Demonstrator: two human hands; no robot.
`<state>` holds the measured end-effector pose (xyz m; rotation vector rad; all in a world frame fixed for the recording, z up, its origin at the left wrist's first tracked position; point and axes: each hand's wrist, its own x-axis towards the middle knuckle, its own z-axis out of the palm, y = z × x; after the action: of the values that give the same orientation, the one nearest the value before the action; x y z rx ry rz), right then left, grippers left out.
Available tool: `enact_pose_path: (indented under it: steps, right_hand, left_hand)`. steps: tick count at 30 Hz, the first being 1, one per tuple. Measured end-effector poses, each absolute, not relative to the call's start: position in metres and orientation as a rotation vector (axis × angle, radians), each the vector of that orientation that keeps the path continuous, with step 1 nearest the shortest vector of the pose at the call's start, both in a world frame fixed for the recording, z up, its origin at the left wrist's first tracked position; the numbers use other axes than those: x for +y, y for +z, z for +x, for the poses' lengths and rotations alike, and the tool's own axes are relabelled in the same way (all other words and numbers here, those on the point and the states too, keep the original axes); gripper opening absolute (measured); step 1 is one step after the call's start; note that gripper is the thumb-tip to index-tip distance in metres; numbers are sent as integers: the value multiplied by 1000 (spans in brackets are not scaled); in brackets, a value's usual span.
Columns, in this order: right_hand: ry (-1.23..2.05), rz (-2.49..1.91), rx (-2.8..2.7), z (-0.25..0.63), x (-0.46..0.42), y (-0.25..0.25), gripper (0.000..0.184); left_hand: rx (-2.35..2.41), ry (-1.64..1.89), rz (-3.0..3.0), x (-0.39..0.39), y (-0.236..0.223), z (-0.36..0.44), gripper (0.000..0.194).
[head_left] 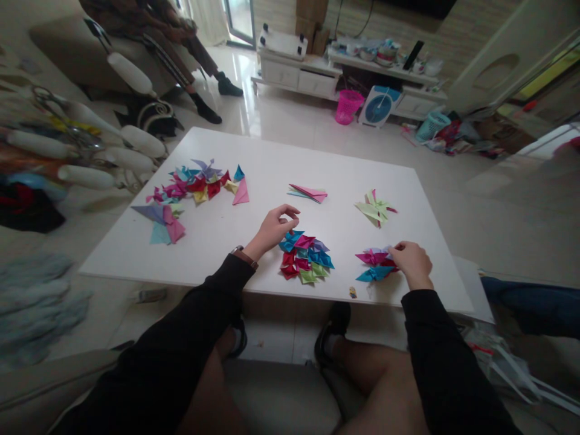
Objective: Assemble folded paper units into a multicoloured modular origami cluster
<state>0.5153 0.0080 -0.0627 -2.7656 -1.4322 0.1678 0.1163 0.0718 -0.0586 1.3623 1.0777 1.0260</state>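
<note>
Two bare hands reach over a bench [263, 157] of folded paper; the left hand [277, 228] is loosely curled, thumb and fingers parted, at the far left edge of the middle cluster [304, 258], which is blue, red, pink and green. The right hand [411, 261] has its fingers bent together at the right end of a smaller pink and blue cluster [375, 264]. Beyond these lie a thin stack [308, 193] of pink and pale folds and, farther right, a spread of green folds [377, 211]. A larger, many-coloured pile [199, 184] sits to the left, with wide purple, pink and pale blue folds [167, 225] on its near side. A small yellow scrap [352, 292] lies by the near edge.

The right fingertips cover part of their cluster, so whether they grip a piece cannot be told. A seated person [154, 36] is cut off at the top, as is a dark screen [421, 6].

The bench is white and smooth, on a glossy tiled floor [272, 130]. Across the room are a white cabinet [299, 81], a pink basket [348, 109] and a blue and white fan [379, 106]
</note>
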Motion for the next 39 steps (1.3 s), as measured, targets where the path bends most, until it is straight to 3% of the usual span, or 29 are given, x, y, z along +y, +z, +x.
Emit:
enact_pose_path:
  steps: [9,16,28,39]
  right_hand:
    - [42,-2625,-1400,506,12,-55,29]
    - [-154,-2212,-1582,469,24,-52,19]
    - [77,-1758,-1783,363,48,-54,14]
    - [222,-1671,-1836,324,49,-56,14]
  left_hand:
    - [1080,1026,1359,71,-59,114,25]
    - [1216,1017,1347,76,-66,109,19]
    - [1537,1039,1288,94,-82,74,16]
    - [1683,829,1249,102,-91,51,34]
